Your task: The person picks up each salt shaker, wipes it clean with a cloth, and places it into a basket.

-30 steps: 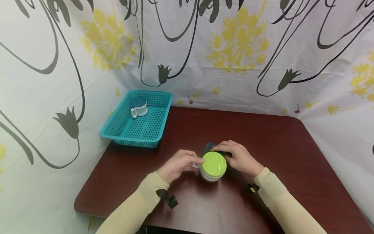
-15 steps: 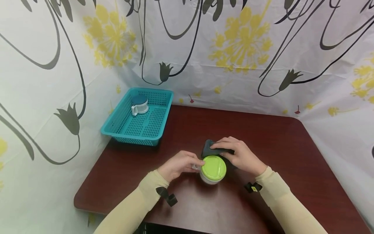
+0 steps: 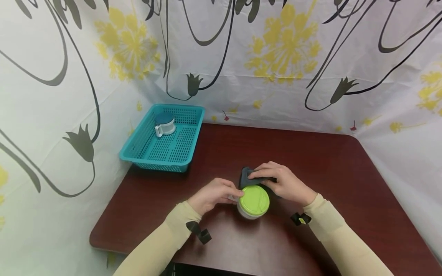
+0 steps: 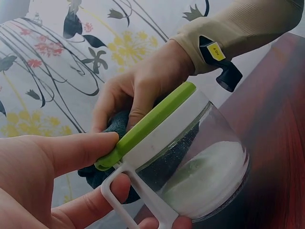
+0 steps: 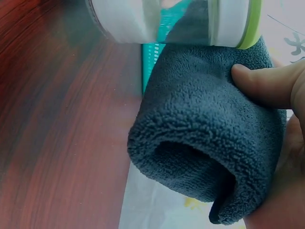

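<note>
A glass jar [image 4: 219,157] with a green lid [image 3: 254,200], a white collar and a white handle [image 4: 143,193] stands on the table in the head view. My left hand [image 3: 216,194] grips it by the handle, one digit touching the lid's edge. Just beyond the jar, my right hand [image 3: 284,184] holds a folded dark grey-blue towel [image 5: 190,105]. From the right wrist, the towel [image 3: 246,178] appears right up against the jar's side, its fold hanging open like a loop; whether the two touch is unclear. Some fingers of the right hand are hidden behind the cloth.
At the table's back left sits a turquoise plastic basket [image 3: 162,160]. Inside it lies a similar white-handled jar with a blue lid [image 3: 164,118]. The dark red-brown table [image 3: 310,153] has a patterned curtain [image 3: 224,57] behind and on its left.
The jar, still held by the left hand, has shifted slightly towards me. More of the towel now shows beyond it, and a small gap has opened between the right hand and the lid.
</note>
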`<state>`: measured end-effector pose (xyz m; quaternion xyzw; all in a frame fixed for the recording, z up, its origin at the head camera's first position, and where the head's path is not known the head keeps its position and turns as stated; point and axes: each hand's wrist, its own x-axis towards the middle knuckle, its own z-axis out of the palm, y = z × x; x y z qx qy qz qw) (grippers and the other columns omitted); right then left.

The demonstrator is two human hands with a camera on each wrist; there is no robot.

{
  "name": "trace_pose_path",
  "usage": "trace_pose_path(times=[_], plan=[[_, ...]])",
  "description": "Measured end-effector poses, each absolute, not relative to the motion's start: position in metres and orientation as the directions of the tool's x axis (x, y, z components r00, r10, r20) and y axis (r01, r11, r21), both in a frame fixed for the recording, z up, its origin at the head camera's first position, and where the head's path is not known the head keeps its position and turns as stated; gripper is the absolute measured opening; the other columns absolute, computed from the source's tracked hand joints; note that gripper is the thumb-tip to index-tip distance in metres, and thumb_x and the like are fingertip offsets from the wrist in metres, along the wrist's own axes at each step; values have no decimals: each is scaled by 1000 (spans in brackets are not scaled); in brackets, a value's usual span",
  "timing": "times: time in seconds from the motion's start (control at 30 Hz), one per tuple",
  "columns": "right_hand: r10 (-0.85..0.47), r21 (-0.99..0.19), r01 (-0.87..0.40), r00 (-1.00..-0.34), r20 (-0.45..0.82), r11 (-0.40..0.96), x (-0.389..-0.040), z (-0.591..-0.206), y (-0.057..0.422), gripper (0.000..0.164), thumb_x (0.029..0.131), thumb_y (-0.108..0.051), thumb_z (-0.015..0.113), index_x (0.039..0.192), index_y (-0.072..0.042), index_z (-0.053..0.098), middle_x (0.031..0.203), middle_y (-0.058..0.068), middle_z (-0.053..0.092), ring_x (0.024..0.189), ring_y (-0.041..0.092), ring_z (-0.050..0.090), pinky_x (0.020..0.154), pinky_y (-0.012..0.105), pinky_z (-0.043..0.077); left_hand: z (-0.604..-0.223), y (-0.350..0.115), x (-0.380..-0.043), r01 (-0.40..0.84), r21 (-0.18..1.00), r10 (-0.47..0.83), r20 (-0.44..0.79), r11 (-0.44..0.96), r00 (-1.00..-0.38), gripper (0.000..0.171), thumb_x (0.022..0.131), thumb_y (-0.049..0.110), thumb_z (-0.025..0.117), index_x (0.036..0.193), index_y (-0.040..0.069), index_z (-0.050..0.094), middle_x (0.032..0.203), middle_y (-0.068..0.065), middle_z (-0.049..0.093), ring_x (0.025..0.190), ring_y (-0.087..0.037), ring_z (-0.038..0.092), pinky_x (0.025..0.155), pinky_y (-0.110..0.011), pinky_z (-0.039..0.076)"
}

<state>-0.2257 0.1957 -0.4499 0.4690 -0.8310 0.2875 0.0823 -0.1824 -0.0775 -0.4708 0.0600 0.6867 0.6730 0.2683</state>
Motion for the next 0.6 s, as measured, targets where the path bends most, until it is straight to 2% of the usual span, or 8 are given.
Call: trace_pose_path(times=[0.23,0.47,0.6], plan=[[-765,-409,-828,-533,363,383,-227,-458,195,54,89,5,70,125,-35,69,121,-17,62,109,8,56,86,36,51,-471,-75,-180,-278,957,451,-287,88,-845,23,82,22,84,84,1,74,92,-20,69,90,-36,68,87,-45,56],[-797,-434,-808,-539,273,398,-230,-472,195,65,85,14,58,126,-35,68,118,-20,62,110,7,57,88,37,51,-467,-75,-178,-292,952,464,-301,93,-833,22,82,22,84,82,2,73,86,-16,67,88,-36,71,85,-45,57],[-798,-440,-804,-541,266,399,-232,-479,194,65,84,14,59,126,-35,69,117,-19,63,109,8,58,88,39,51,-465,-77,-178,-287,953,471,-296,94,-831,22,83,23,83,84,2,74,88,-15,69,92,-40,70,88,-49,56]])
